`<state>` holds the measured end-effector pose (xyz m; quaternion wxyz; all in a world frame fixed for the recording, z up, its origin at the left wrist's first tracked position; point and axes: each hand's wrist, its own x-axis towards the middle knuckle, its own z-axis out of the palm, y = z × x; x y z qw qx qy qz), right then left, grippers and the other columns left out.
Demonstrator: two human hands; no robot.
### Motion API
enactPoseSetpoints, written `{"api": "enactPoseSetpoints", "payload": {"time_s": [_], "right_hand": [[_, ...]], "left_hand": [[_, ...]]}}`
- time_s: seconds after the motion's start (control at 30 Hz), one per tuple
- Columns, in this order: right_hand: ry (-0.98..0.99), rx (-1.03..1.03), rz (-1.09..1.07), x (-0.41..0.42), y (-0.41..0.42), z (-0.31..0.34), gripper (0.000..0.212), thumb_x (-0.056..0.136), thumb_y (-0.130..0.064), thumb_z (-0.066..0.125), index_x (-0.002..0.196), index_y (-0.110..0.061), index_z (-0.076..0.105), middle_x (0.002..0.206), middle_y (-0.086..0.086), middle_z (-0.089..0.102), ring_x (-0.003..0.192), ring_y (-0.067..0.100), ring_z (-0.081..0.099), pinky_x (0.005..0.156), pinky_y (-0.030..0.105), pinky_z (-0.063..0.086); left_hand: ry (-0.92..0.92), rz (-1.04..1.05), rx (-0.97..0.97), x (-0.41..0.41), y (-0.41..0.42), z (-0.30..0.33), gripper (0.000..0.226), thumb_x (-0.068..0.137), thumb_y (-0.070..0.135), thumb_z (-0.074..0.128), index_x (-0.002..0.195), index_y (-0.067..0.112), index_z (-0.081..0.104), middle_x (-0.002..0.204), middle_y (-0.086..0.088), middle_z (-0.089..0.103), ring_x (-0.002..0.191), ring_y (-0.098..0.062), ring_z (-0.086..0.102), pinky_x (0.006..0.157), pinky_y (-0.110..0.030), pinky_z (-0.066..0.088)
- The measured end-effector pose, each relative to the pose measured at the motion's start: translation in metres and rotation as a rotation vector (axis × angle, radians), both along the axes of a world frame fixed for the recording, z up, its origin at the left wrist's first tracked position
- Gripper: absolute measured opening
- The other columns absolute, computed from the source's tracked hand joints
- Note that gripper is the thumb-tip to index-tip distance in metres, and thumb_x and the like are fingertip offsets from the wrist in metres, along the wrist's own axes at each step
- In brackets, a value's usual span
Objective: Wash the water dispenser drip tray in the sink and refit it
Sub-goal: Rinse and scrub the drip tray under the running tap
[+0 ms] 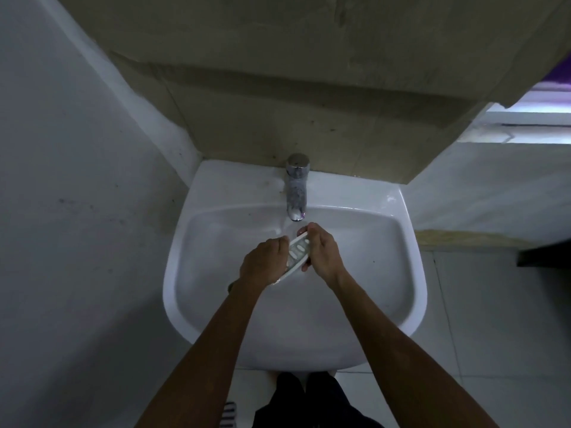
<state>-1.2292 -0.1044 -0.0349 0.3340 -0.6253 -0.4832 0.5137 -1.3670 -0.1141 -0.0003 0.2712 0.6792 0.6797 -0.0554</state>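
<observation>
White plastic tray [297,257] is held between 2 hands over the sink [411,273], just below the tap [296,186] spout. The tray is gripped by its long edges: the left hand [262,264] is closed on the left edge, fingers curled over the rim and pressed together; the right hand [324,254] is closed on the right edge, thumb up at the far end near the spout, fingertips [306,267] seen wrapped under the near right edge. The tray's slotted face, with several oval slots, is exposed in the gap between the hands.

Long axis is set diagonally: far end up and right toward the tap, near end down and left toward the left wrist. The tray is tilted, with the slotted face turned up and toward the camera. A thin stream of water appears to fall from the spout at the tray's far end; contact cannot be confirmed.

Both forearms are extended forward and converge over the basin centre, wrists roughly level, backs of hands up. No part of the tray is seen touching the basin.
</observation>
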Motion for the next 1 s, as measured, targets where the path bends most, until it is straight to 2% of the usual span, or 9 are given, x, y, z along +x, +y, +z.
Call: {"api": "enactPoseSetpoints", "payload": {"time_s": [0.17, 0.23, 0.37, 0.47, 0.57, 0.63, 0.73, 0.9, 1.0], "right_hand": [[0.158, -0.124, -0.036, -0.016, -0.002, 0.002, 0.039, 0.107, -0.041, 0.026, 0.119, -0.015, 0.052, 0.096, 0.013, 0.066, 0.08, 0.032, 0.067, 0.07, 0.053, 0.06], [0.129, -0.138, -0.009, -0.021, -0.003, 0.003, 0.042, 0.106, -0.045, 0.025, 0.125, -0.015, 0.047, 0.101, 0.01, 0.064, 0.084, 0.027, 0.066, 0.073, 0.051, 0.059], [0.04, -0.146, 0.103, -0.019, 0.006, 0.004, 0.043, 0.101, -0.056, 0.034, 0.124, -0.021, 0.042, 0.106, 0.01, 0.064, 0.084, 0.024, 0.068, 0.058, 0.033, 0.059], [-0.04, -0.136, 0.106, -0.013, 0.02, 0.004, 0.039, 0.103, -0.051, 0.033, 0.111, -0.015, 0.047, 0.095, 0.014, 0.067, 0.075, 0.031, 0.069, 0.065, 0.049, 0.061], [-0.157, -0.109, 0.144, -0.013, 0.026, 0.005, 0.037, 0.106, -0.042, 0.025, 0.116, -0.014, 0.046, 0.103, 0.013, 0.066, 0.085, 0.03, 0.068, 0.083, 0.052, 0.057], [-0.111, -0.093, 0.164, -0.012, 0.021, 0.007, 0.037, 0.107, -0.041, 0.023, 0.118, -0.013, 0.043, 0.101, 0.017, 0.065, 0.079, 0.027, 0.067, 0.076, 0.05, 0.059], [0.034, -0.089, 0.229, -0.009, 0.012, 0.008, 0.036, 0.106, -0.045, 0.027, 0.127, -0.017, 0.036, 0.093, 0.018, 0.064, 0.058, 0.015, 0.062, 0.053, 0.033, 0.057], [0.204, -0.158, 0.226, 0.005, 0.006, 0.012, 0.032, 0.104, -0.036, 0.045, 0.132, -0.022, 0.043, 0.109, 0.009, 0.066, 0.084, 0.025, 0.071, 0.066, 0.039, 0.062], [0.122, -0.108, 0.252, 0.013, 0.008, 0.012, 0.029, 0.1, -0.032, 0.055, 0.125, -0.019, 0.05, 0.108, 0.014, 0.067, 0.078, 0.033, 0.072, 0.061, 0.042, 0.063]], "left_hand": [[-0.001, -0.01, -0.059, -0.005, 0.001, -0.004, 0.053, 0.104, 0.023, 0.028, 0.152, 0.008, 0.014, 0.15, -0.014, 0.035, 0.133, -0.03, 0.039, 0.107, -0.036, 0.032], [-0.055, -0.007, -0.072, -0.006, 0.003, -0.007, 0.052, 0.104, 0.024, 0.028, 0.151, 0.005, 0.016, 0.15, -0.017, 0.035, 0.133, -0.03, 0.04, 0.108, -0.035, 0.031], [-0.132, 0.029, -0.092, -0.009, 0.005, -0.005, 0.048, 0.105, 0.027, 0.026, 0.146, 0.003, 0.031, 0.144, -0.021, 0.044, 0.127, -0.034, 0.047, 0.106, -0.039, 0.035], [-0.059, -0.039, -0.088, -0.01, 0.004, -0.006, 0.057, 0.103, 0.024, 0.032, 0.151, 0.001, 0.013, 0.149, -0.02, 0.036, 0.13, -0.033, 0.043, 0.103, -0.035, 0.032], [-0.005, -0.063, -0.052, -0.009, 0.005, -0.006, 0.061, 0.1, 0.036, 0.021, 0.15, 0.001, 0.016, 0.145, -0.018, 0.041, 0.127, -0.031, 0.046, 0.099, -0.033, 0.034], [0.005, -0.081, -0.042, -0.008, 0.006, -0.008, 0.06, 0.1, 0.035, 0.02, 0.15, 0.002, 0.018, 0.144, -0.017, 0.042, 0.126, -0.03, 0.046, 0.098, -0.033, 0.034], [-0.06, -0.024, -0.04, -0.007, 0.009, -0.012, 0.049, 0.103, 0.024, 0.033, 0.147, 0.003, 0.024, 0.139, -0.019, 0.047, 0.122, -0.033, 0.05, 0.094, -0.035, 0.037], [-0.144, 0.055, -0.017, -0.002, 0.0, -0.013, 0.044, 0.103, 0.027, 0.029, 0.142, 0.006, 0.036, 0.132, -0.017, 0.053, 0.117, -0.033, 0.054, 0.092, -0.036, 0.039], [-0.246, 0.162, 0.043, -0.005, -0.008, -0.017, 0.045, 0.104, 0.036, 0.022, 0.116, 0.011, 0.057, 0.114, -0.016, 0.065, 0.106, -0.035, 0.061, 0.087, -0.037, 0.045]]}}
